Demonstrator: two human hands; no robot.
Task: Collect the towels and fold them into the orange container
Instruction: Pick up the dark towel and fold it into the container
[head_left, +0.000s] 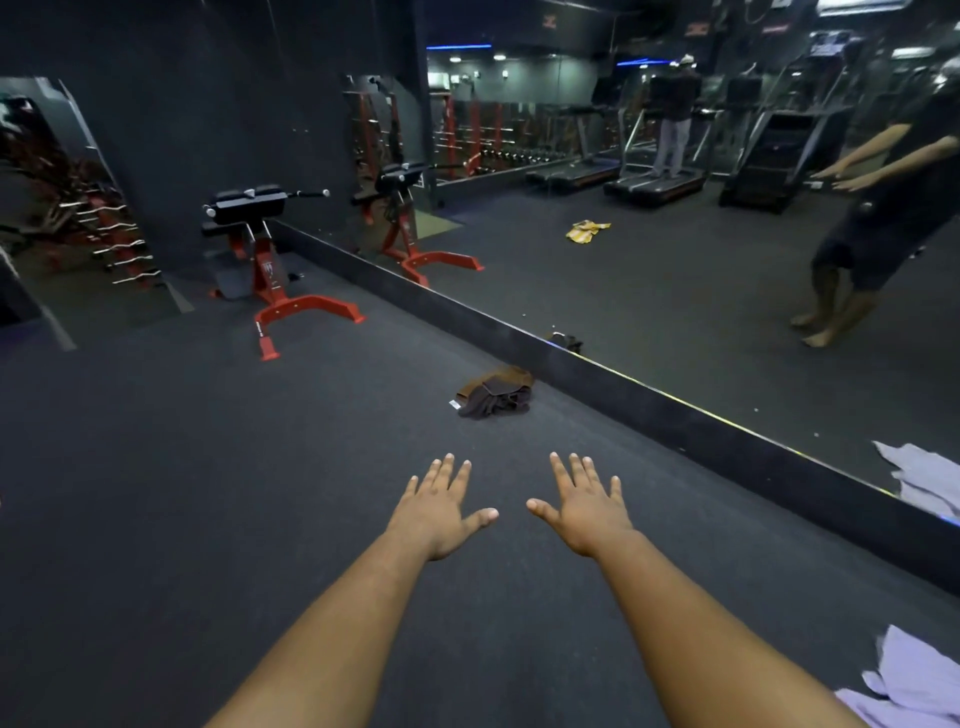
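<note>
Reaching with both hands spread empty, left hand (439, 512) and right hand (584, 512) should gather the whole brown towel (496, 395) before lifting.

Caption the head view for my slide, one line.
Both hands, left and right, spread empty above the gym floor, a crumpled brown towel ahead by the mirror wall.
</note>
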